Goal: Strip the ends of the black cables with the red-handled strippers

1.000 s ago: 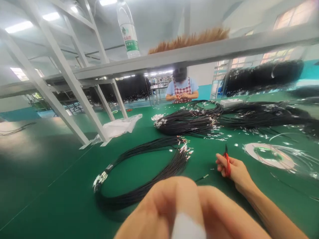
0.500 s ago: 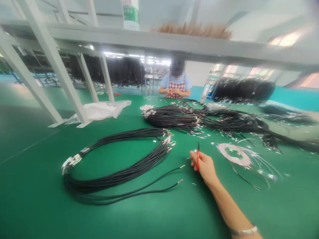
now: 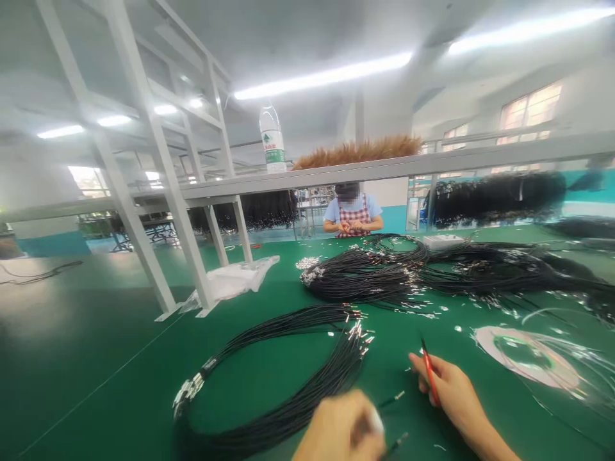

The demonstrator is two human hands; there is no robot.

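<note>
My right hand [image 3: 451,387] is closed around a red-handled tool [image 3: 429,371] with a thin dark point, tilted up and away from me; its exact kind is unclear. At the bottom edge my left hand [image 3: 339,426] is smeared by motion, its fingers seemingly curled, with a whitish spot at the fingertips. Two loose black cable ends [image 3: 398,397] with bare metal tips stick out just right of it. A looped bundle of black cables [image 3: 288,419] lies on the green table behind and left of that hand, silvery connectors [image 3: 189,390] at its left end. The left hand covers part of the bundle.
A large heap of black cables [image 3: 360,275] lies farther back. To the right is a pale ring-shaped disc [image 3: 490,349] with thin wires. A plastic bag [image 3: 240,278] rests by grey rack posts [image 3: 177,230]. Across the table sits a person [image 3: 353,214] in a checked apron.
My left hand has come into view at the bottom, near the loose cable ends. The view has tilted up and shifted left. The right hand still holds the red-handled tool.
</note>
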